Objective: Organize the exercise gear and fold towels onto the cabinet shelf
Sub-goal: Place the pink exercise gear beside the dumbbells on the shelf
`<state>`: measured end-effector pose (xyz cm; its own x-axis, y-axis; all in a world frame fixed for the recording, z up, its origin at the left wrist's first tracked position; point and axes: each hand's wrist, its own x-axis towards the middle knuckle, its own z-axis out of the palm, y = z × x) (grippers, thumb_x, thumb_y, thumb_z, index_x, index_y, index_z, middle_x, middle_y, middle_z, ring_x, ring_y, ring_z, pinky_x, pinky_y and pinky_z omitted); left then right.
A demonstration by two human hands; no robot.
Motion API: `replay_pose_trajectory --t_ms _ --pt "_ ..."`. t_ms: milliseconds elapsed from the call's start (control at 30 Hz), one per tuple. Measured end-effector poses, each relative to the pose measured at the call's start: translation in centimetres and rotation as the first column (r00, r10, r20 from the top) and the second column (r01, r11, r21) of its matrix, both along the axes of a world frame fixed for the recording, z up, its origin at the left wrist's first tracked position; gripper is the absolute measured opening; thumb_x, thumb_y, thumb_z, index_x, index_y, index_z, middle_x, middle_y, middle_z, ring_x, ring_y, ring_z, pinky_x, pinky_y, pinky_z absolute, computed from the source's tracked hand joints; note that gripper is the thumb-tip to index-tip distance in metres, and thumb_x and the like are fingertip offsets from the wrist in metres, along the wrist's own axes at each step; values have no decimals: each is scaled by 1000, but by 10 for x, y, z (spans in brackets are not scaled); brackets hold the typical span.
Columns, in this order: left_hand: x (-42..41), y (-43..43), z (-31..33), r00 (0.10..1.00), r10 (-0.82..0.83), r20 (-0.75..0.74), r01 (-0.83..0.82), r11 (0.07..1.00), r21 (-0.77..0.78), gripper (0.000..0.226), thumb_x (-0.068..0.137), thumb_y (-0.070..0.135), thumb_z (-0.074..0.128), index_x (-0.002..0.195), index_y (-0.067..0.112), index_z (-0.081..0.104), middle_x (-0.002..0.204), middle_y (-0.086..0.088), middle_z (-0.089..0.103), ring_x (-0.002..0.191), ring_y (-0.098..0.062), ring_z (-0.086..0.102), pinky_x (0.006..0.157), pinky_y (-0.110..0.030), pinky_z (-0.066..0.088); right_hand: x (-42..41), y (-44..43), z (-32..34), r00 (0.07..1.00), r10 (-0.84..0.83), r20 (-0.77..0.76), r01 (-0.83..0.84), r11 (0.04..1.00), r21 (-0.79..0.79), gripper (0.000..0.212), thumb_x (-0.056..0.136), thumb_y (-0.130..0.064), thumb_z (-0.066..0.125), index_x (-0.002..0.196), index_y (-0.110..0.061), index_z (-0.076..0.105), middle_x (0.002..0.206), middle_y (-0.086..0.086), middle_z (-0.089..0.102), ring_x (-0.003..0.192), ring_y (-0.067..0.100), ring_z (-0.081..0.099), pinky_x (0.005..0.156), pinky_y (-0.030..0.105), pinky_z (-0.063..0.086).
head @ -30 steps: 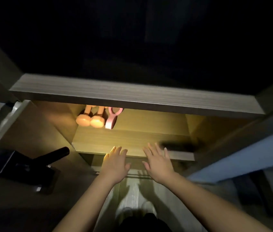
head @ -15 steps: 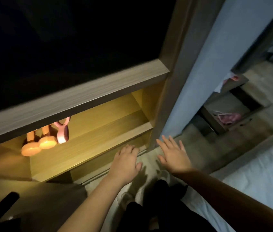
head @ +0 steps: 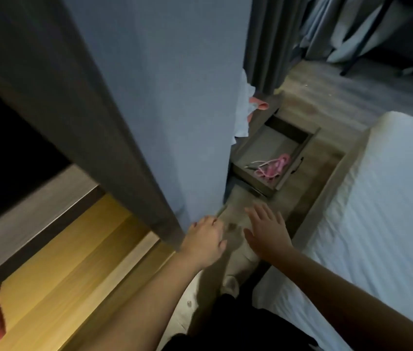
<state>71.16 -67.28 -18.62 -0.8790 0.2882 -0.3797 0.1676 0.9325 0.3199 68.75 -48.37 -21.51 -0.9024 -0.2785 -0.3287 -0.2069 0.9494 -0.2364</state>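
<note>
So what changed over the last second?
The head turned right: the lit shelf slid to lower left and the open drawer with a pink cord came into view. The left hand and right hand swung off the shelf front toward the drawer. Nothing gripped or released; both stay empty.

No readable text anywhere — no labels, brands, numbers or signs; surfaces dim, motion-blurred, plain throughout.

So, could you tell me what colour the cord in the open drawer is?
Pink, seen in the head view: the cord lies in the open drawer.
</note>
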Motion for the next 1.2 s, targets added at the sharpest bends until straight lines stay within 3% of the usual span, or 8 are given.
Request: replay_pose_trajectory --t_ms 400,700,967,1200 --pt "-172 96 -55 993 -91 72 91 996 7 47 96 35 48 140 18 44 140 -5 45 130 -24 40 106 -39 37 -131 98 -42 965 -245 93 241 969 54 60 99 -36 42 153 -24 19 164 5 11 151 28 4 118 54 11" --pt "-320 156 -123 966 -82 247 102 992 -71 31 96 27 49 123 11 52 129 -11 49 121 -30 45 96 -41 43 -256 139 -88 899 -360 248 365 930 25 61 98 -32 45 153 -20 20 164 8 9 151 29 2 121 50 13" --pt "-419 187 -202 954 -12 300 26 999 -42 30 92 22 58 121 14 58 123 -12 58 111 -32 56 90 -41 49 -358 182 -151 894 -323 309 341 940 -2 67 100 -30 43 156 -15 10 163 12 9 150 33 6 122 49 13" --pt "-475 197 -295 955 34 294 8 990 -140 36 89 16 54 125 11 56 125 -11 55 116 -28 53 95 -35 45 -422 212 -247 946 -134 297 121 991 61 72 99 -36 44 156 -12 7 163 16 1 150 34 -6 120 53 -2"
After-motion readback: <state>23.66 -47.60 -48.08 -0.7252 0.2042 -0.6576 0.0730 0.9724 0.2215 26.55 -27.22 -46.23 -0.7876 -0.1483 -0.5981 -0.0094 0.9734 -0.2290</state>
